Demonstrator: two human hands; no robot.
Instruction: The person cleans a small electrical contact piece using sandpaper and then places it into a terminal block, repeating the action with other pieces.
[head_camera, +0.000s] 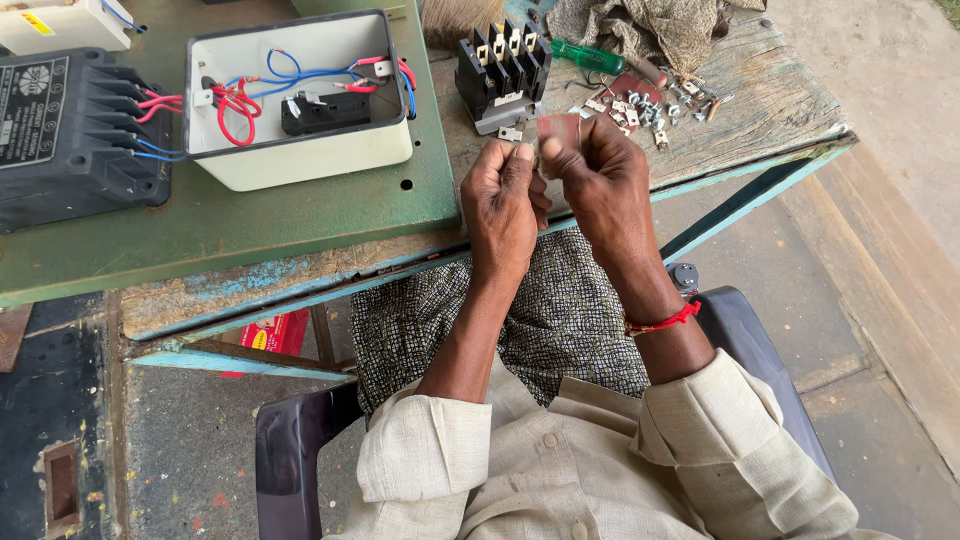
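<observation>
Both hands are raised together just over the near edge of the worktop (300, 225), fingertips meeting. The left hand (503, 205) and the right hand (598, 180) pinch between them a small reddish piece (558, 130) — flat, dull brown-red, its lower part hidden behind the fingers, so its full shape cannot be told. The fingers of both hands are curled in and pressed to it; neither hand is spread. A red thread (662, 322) circles the right wrist.

Just beyond the hands, on the bare wooden part of the worktop, stands a black switch block (502, 68) with a row of metal contacts along its top. To its right, toward the far right corner, lies a scatter of small metal parts and screws (650, 105), and behind them a green-handled screwdriver (590, 57) beside a crumpled patterned cloth (655, 28).

Left of the block, on the green-painted sheet, sits an open white box (300, 150) holding a black component and red and blue wires. Further left — at the worktop's left edge — is a black finned unit (70, 140) with red and blue leads running toward the box.

The person sits on a dark chair (290, 450), a checked cloth over the lap.
</observation>
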